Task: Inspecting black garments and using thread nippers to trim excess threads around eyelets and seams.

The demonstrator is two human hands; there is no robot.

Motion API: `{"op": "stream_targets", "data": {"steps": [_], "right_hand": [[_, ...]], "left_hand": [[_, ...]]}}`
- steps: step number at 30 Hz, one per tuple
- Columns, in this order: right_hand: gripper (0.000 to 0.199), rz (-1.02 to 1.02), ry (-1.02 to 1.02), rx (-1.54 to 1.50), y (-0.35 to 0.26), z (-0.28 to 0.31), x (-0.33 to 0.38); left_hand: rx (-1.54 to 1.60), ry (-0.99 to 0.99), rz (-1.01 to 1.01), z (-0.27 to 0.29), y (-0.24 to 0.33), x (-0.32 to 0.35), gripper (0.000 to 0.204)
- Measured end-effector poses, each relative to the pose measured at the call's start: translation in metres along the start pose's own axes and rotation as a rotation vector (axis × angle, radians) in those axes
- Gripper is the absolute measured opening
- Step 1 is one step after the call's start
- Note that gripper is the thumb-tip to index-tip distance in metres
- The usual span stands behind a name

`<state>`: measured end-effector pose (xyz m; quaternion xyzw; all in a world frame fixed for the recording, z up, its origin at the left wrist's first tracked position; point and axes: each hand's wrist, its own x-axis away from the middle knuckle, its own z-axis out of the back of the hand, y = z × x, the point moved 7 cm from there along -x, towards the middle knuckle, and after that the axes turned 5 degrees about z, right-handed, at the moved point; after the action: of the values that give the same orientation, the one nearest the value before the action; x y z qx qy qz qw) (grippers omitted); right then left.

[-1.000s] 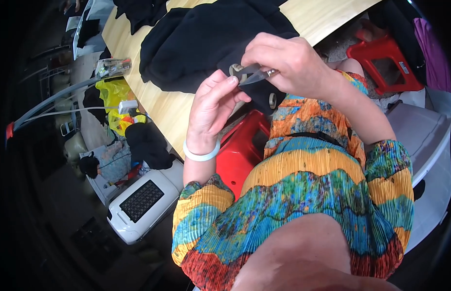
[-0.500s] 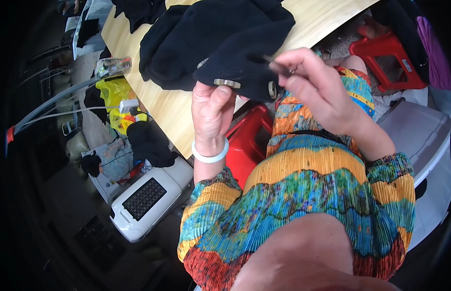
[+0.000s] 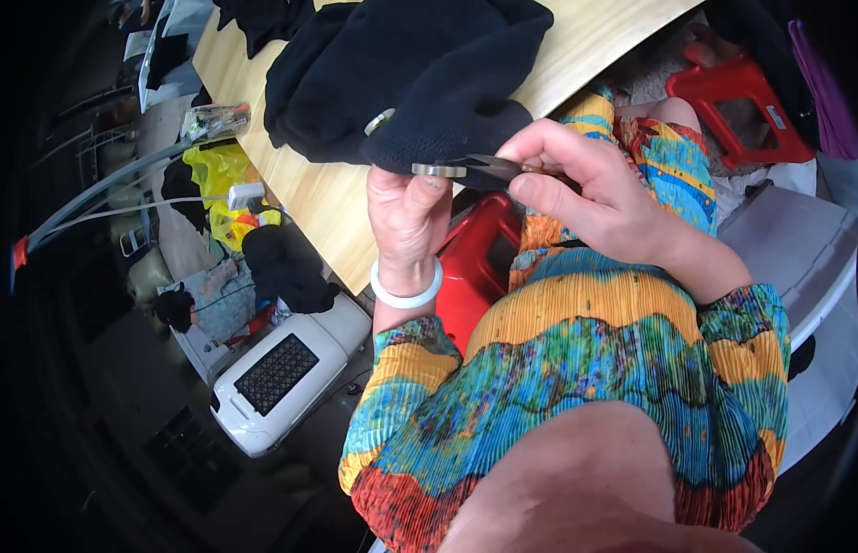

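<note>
A black knitted garment (image 3: 392,69) is bunched on the wooden table and hangs over its near edge. My left hand (image 3: 406,217), with a pale bangle at the wrist, pinches the garment's edge. The thumb lies against a round, metallic-looking button (image 3: 438,170), seen nearly edge-on. Another button (image 3: 380,121) shows on the cloth farther back. My right hand (image 3: 595,189) is closed round a small pair of dark thread snips (image 3: 498,166), whose pointed blades reach left to just beside the nearer button. Fingers of my left hand behind the cloth are hidden.
The table (image 3: 323,217) ends just ahead of me. Below it is a red plastic stool (image 3: 479,267), with another red stool (image 3: 747,106) to the right. A white appliance (image 3: 295,369) and a yellow bag (image 3: 217,175) are at left; a grey-lidded bin (image 3: 784,240) is at right.
My right hand has moved left and slightly down, bringing the snips to the button. The garment edge has shifted, and a button seen at its right side is now out of sight.
</note>
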<state>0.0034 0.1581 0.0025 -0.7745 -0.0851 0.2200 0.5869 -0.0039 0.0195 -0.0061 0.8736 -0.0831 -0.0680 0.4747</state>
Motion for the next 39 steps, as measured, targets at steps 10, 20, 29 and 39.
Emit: {"op": "stream_targets", "data": {"steps": [10,20,29,39], "right_hand": [[0.013,0.055,0.018,0.083,0.000,-0.003,-0.001],[0.011,0.032,0.030,0.159,0.003,-0.005,-0.004],[0.024,0.093,0.367,0.010,0.012,0.052,-0.028],[0.030,0.097,0.031,-0.087,0.038,0.005,-0.047]], "left_hand": [[0.017,0.002,-0.008,0.001,-0.002,0.004,0.028],[-0.003,-0.051,-0.021,0.002,-0.004,0.005,0.031],[0.321,0.015,0.230,0.023,-0.012,-0.004,0.037],[0.473,0.098,0.365,0.037,0.000,-0.048,0.029]]}}
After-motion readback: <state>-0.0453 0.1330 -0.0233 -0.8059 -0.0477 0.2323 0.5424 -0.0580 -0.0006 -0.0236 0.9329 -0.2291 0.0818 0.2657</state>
